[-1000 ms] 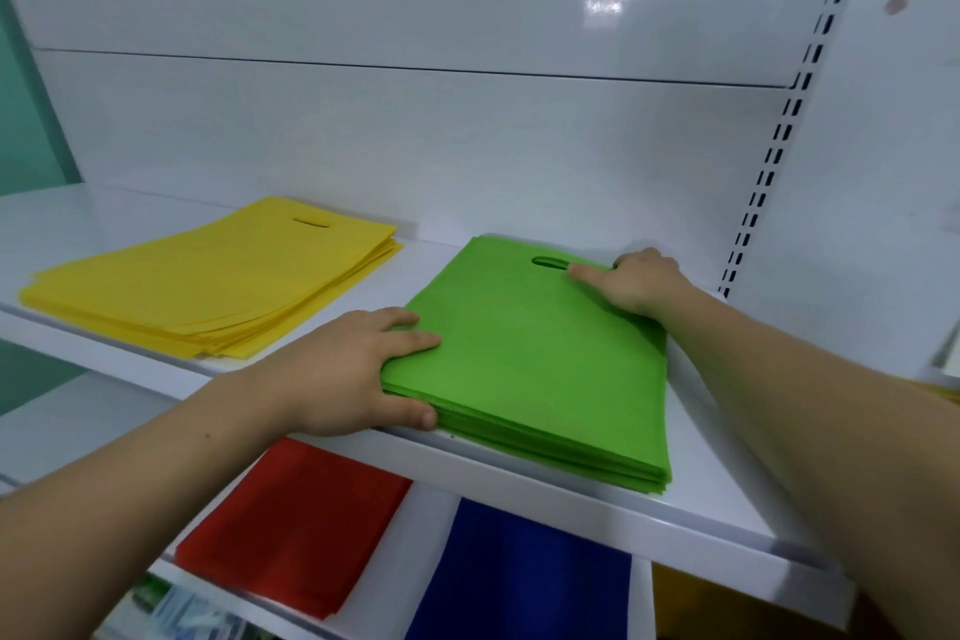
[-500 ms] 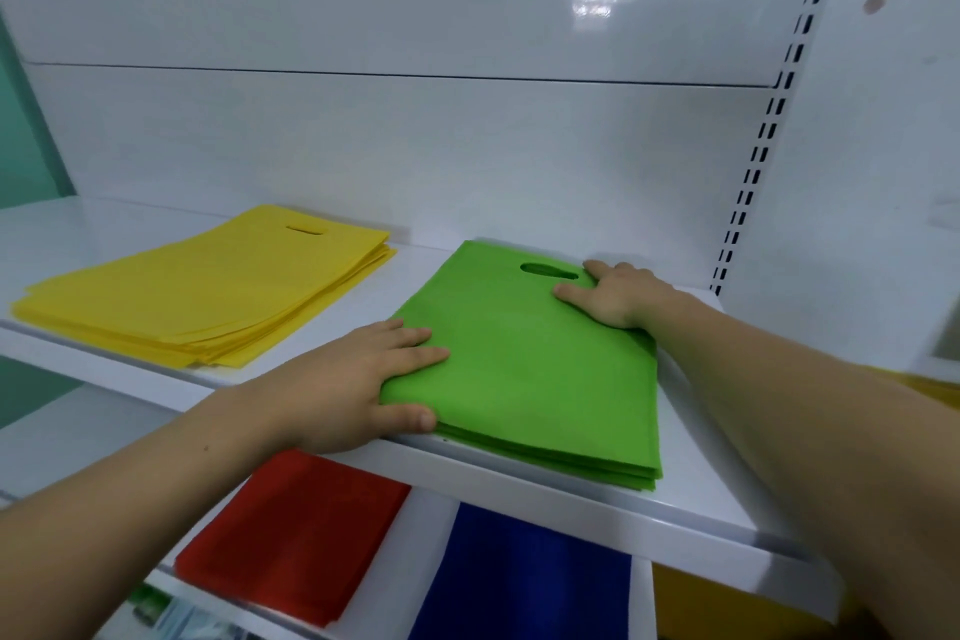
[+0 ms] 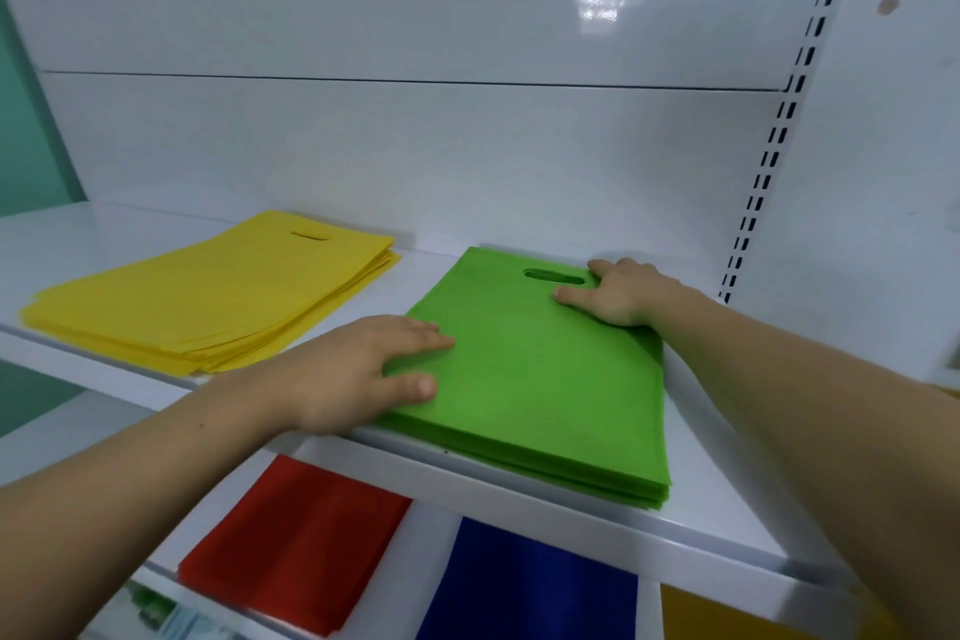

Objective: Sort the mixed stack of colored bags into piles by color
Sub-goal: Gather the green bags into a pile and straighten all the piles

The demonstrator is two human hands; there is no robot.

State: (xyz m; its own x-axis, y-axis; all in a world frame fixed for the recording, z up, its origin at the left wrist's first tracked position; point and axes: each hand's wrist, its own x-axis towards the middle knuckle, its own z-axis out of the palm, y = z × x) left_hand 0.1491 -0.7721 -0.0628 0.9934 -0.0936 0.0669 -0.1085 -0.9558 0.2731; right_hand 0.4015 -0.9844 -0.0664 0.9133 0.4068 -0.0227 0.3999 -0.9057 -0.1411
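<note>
A stack of green bags [image 3: 540,379] lies flat on the white upper shelf [image 3: 717,525], its handle slot toward the back wall. My left hand [image 3: 358,374] rests on the stack's near left corner, fingers straight on top and thumb against the edge. At the far right corner, beside the slot, my right hand [image 3: 621,294] presses down with fingers spread. To the left on the same shelf sits a pile of yellow bags [image 3: 208,296].
On the lower shelf lie a red bag pile [image 3: 296,546] and a blue bag pile [image 3: 530,587], with a yellow edge [image 3: 727,613] at the right. A slotted upright [image 3: 769,166] stands at the right of the white back panel.
My right hand slid a little from the stack's back edge onto its top beside the slot. My left hand's fingers flattened further onto the green stack. The stack barely moved.
</note>
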